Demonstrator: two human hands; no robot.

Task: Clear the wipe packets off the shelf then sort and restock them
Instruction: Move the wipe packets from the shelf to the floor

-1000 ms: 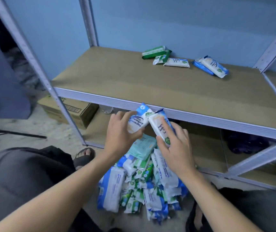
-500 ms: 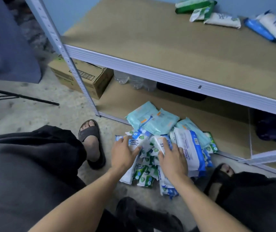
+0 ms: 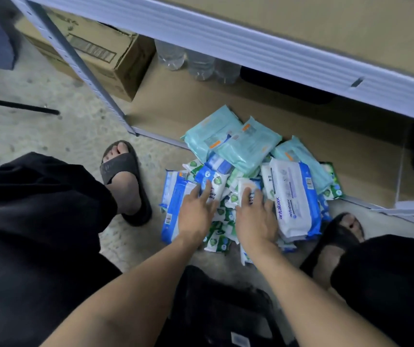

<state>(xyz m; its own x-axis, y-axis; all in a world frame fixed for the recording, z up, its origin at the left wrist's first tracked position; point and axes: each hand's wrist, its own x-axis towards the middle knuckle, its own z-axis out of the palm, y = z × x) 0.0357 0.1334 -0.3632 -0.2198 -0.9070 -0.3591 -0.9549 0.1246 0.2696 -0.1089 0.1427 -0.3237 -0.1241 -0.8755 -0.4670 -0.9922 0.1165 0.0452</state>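
A pile of wipe packets [image 3: 228,196] lies on the floor, partly on the bottom shelf board [image 3: 263,108]. It holds teal packs [image 3: 226,139], a big white-and-blue pack [image 3: 296,199], another blue pack [image 3: 173,204] at the left, and several small green-and-white packets [image 3: 218,236]. My left hand [image 3: 196,211] rests with straight fingers on a small blue-and-white packet [image 3: 214,182]. My right hand [image 3: 256,219] lies the same way on a small white packet [image 3: 247,187]. Only the front edge [image 3: 251,46] of the upper shelf shows; its top is out of view.
A cardboard box [image 3: 95,51] sits on the floor left of the grey shelf post [image 3: 75,63]. Clear bottles [image 3: 198,63] stand on the bottom shelf at the back. My sandalled feet [image 3: 125,176] [image 3: 336,236] flank the pile. A black bag [image 3: 221,309] lies between my knees.
Both hands came down from the upper shelf's edge with two small packets and laid them on the floor pile. My view tilted down, so the packets on the shelf top left the frame.
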